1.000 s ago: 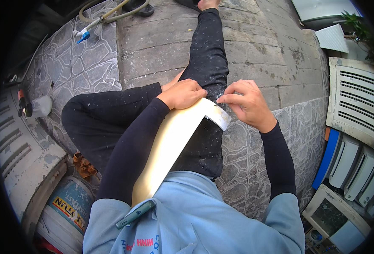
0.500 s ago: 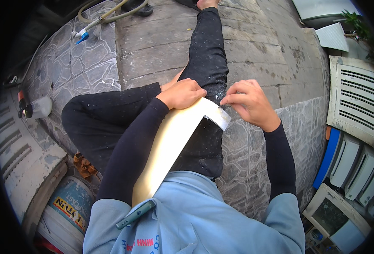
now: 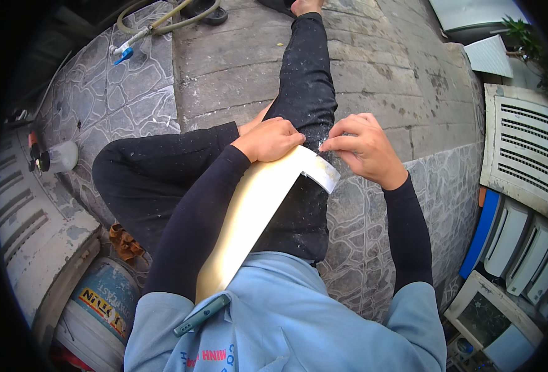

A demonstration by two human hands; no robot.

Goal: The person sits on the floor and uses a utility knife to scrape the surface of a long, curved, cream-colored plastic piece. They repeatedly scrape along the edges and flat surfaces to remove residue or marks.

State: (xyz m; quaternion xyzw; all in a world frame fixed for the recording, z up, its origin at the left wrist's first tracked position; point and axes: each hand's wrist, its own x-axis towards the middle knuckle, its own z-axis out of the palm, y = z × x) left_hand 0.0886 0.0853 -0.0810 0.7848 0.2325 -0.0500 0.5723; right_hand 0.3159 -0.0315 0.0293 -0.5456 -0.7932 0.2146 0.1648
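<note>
A long, curved, cream plastic panel (image 3: 252, 214) lies slantwise over my lap, one end against my shirt. My left hand (image 3: 269, 140) is closed over the panel's far edge, its fingers curled there. The panel's far right end has a short whitish return piece (image 3: 321, 172) bent toward me. Just beyond that corner, my right hand (image 3: 362, 149) pinches with thumb and forefinger. A tiny pale bit may show at its fingertips, too small to name. White flecks dot my black trousers near the corner.
A hose with a blue-handled valve (image 3: 123, 56) lies at the far left. A paint bucket (image 3: 97, 310) and a worn slatted panel (image 3: 51, 229) stand on the left. Slatted white covers (image 3: 525, 146), several white casings (image 3: 528, 254) and a plant (image 3: 534, 53) line the right.
My right hand has shifted slightly left, closer to the panel's corner, still pinching. My left hand keeps its hold, and the panel stays nearly in place.
</note>
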